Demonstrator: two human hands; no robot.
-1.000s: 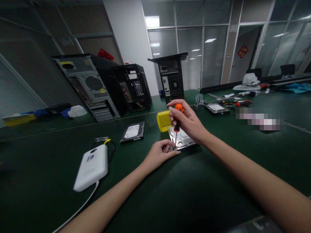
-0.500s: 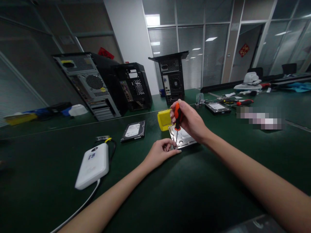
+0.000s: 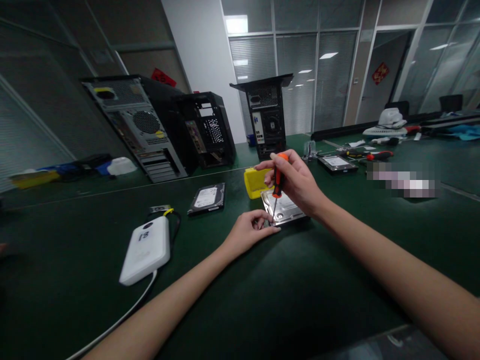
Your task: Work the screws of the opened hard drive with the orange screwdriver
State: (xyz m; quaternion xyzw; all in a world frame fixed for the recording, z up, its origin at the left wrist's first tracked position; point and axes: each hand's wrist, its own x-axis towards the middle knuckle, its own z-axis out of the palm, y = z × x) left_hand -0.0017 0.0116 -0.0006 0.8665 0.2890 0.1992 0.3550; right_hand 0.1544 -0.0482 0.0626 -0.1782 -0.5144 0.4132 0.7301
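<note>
My right hand (image 3: 298, 182) grips an orange and black screwdriver (image 3: 278, 184) from above, its shaft pointing down. The screwdriver's tip meets the near left corner of a silver hard drive (image 3: 287, 212) lying on the green table. At that corner my left hand (image 3: 255, 229) is closed, thumb and fingers round the drive's edge; what its fingertips touch is partly hidden. Behind the drive stands an open yellow case (image 3: 255, 183), partly covered by my right hand.
Another hard drive (image 3: 207, 198) and a white power bank (image 3: 147, 250) with a cable lie to the left. Computer cases (image 3: 150, 127) stand at the back, one (image 3: 267, 117) behind the yellow case. Right: a third drive (image 3: 337, 163) and red-handled pliers (image 3: 379, 155).
The fingers of my right hand have shifted on the screwdriver's handle, with some stretched out to the left. The handle leans slightly more to the right. My left hand stays at the drive's corner.
</note>
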